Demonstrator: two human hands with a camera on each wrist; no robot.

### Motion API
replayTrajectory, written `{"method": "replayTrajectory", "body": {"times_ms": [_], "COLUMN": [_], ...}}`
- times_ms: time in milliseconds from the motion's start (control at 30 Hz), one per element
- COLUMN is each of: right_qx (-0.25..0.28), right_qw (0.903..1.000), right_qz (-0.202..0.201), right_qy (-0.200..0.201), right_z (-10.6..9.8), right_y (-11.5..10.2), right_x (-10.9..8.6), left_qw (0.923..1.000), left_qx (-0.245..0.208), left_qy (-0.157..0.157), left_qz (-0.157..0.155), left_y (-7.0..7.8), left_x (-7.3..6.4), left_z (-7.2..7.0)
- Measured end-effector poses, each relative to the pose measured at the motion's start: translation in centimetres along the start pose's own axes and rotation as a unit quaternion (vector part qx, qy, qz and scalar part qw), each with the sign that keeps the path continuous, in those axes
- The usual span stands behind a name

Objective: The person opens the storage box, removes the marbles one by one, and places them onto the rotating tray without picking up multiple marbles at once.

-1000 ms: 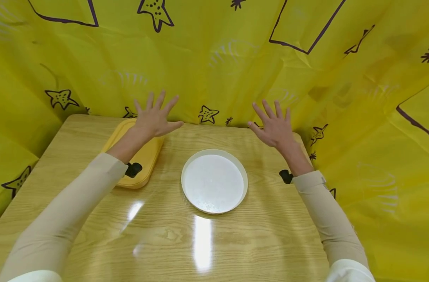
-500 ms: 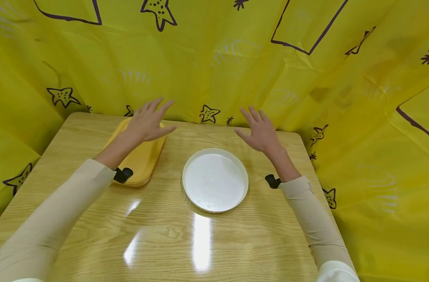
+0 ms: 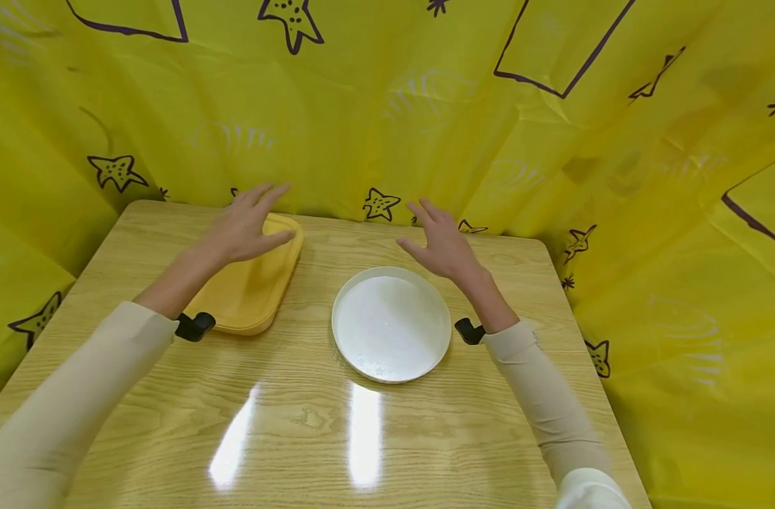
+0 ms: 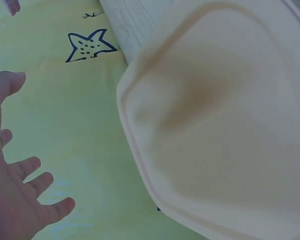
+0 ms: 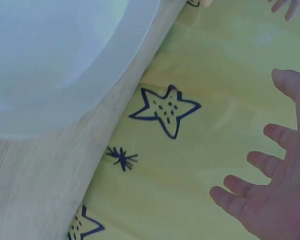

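Note:
Above the far part of a yellow lidded box, my left hand hovers with fingers spread and nothing in them. The box's smooth top fills much of the left wrist view, with a shadow across it. My right hand is held in the air behind and to the right of a round white tray, its fingers apart and holding nothing. In the right wrist view the raised rim of the white tray shows at upper left, apart from the right hand.
Both things stand on a wood-grain table with bright reflections near its front. A yellow curtain printed with starfish hangs along the back and both sides. Each wrist carries a small black camera mount.
Both hands have moved left and somewhat down toward the table, staying empty. The right hand is now closer to the white tray. Box and tray have stayed in place.

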State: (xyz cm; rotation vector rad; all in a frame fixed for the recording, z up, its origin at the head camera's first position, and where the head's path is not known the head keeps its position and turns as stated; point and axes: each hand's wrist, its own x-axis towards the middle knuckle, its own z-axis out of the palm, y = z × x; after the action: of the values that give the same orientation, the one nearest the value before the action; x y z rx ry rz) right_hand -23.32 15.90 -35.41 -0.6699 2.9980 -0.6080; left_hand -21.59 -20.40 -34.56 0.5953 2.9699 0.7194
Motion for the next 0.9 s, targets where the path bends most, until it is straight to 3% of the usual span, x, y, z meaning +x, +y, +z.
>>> {"method": "replayTrajectory", "body": {"times_ms": [233, 467, 900], "right_qx": [0.056, 0.132, 0.220], "right_qw": [0.9983, 0.9907, 0.9746], "right_qz": [-0.015, -0.026, 0.012], "right_qy": [-0.003, -0.017, -0.040], "right_z": [1.4, 3.1, 6.1], "right_y": [-1.8, -4.0, -7.4], "right_x": [0.7, 1.2, 2.1], "left_qw": [0.9994, 0.9974, 0.9931], "left_qx": [-0.030, -0.059, -0.096], "left_qy": [-0.017, -0.035, -0.058], "left_qz": [-0.005, -0.020, -0.035], "left_y": [-1.2, -2.4, -4.9], "left_x": [-1.3, -2.6, -4.0], "left_z": [-0.2, -0.6, -1.0]}}
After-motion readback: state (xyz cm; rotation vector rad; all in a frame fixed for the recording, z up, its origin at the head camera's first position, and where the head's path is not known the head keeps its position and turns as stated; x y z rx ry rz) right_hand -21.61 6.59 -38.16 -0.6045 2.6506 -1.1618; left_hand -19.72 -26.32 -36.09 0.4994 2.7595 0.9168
